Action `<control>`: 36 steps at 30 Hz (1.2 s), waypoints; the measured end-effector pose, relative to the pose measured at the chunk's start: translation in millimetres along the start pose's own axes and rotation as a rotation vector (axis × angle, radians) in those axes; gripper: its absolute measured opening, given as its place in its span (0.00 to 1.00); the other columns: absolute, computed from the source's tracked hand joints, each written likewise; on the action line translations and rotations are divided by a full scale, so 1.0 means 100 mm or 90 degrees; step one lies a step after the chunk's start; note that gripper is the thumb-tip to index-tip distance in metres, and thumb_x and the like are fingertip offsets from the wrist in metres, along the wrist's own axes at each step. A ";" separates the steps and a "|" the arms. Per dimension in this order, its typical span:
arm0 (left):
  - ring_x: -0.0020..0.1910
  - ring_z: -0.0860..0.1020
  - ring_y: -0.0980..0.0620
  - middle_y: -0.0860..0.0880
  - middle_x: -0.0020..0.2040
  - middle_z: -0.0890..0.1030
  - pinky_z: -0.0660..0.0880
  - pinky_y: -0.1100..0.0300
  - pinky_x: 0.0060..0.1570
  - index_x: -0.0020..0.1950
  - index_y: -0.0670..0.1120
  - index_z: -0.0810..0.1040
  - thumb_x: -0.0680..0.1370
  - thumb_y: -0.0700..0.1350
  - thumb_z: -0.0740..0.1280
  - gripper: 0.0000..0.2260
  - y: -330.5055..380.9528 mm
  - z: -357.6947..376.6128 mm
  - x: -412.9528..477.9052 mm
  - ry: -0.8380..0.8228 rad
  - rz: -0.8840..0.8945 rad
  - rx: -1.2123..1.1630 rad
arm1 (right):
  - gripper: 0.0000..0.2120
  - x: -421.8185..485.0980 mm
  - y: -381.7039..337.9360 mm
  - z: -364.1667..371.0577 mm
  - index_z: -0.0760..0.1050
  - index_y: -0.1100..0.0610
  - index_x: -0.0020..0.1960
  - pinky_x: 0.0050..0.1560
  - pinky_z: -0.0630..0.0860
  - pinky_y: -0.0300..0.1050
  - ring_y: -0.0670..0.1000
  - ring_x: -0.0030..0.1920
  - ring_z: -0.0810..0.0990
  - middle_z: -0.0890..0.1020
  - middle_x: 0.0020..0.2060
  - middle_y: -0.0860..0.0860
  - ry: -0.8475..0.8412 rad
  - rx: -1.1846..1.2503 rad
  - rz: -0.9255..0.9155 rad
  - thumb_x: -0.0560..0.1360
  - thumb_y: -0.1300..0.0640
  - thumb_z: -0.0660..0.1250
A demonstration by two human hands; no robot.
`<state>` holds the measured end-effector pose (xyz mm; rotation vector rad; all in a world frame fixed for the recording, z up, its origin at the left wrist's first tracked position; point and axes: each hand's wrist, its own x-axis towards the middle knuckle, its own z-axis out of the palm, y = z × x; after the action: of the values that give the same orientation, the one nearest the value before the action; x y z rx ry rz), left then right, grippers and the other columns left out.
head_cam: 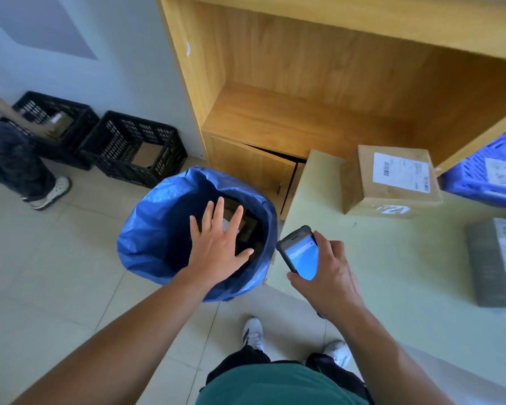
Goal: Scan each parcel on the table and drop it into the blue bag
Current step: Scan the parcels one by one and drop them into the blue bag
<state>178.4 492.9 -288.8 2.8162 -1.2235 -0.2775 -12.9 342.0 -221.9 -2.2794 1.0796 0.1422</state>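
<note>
My left hand (216, 247) is spread flat, fingers straight, holding nothing, directly above the mouth of the blue bag (152, 229). My right hand (330, 276), just right of the bag, grips the scanner (301, 252) with curled fingers. Further right of the bag, on the bench (392, 258), a cardboard parcel (392, 182) and a grey parcel (491, 264) appear unscanned. Risk: a careless reach could catch the soft rim and fold the bag shut. The bag's contents are dark and partly covered by my left hand; the grey parcel is cut off; the scanner screen is unreadable.
</note>
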 end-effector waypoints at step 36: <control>0.80 0.58 0.38 0.42 0.84 0.50 0.63 0.46 0.75 0.83 0.58 0.58 0.78 0.50 0.70 0.36 5.99 0.84 0.69 -0.202 0.597 0.001 | 0.41 -0.80 4.55 -1.84 0.56 0.44 0.74 0.43 0.81 0.54 0.54 0.51 0.75 0.65 0.61 0.47 0.203 0.255 0.454 0.67 0.43 0.73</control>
<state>-222.2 34.9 -306.0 1.9145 -2.3926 -0.6424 -428.0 70.7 -262.7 -1.5138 1.8642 -0.1517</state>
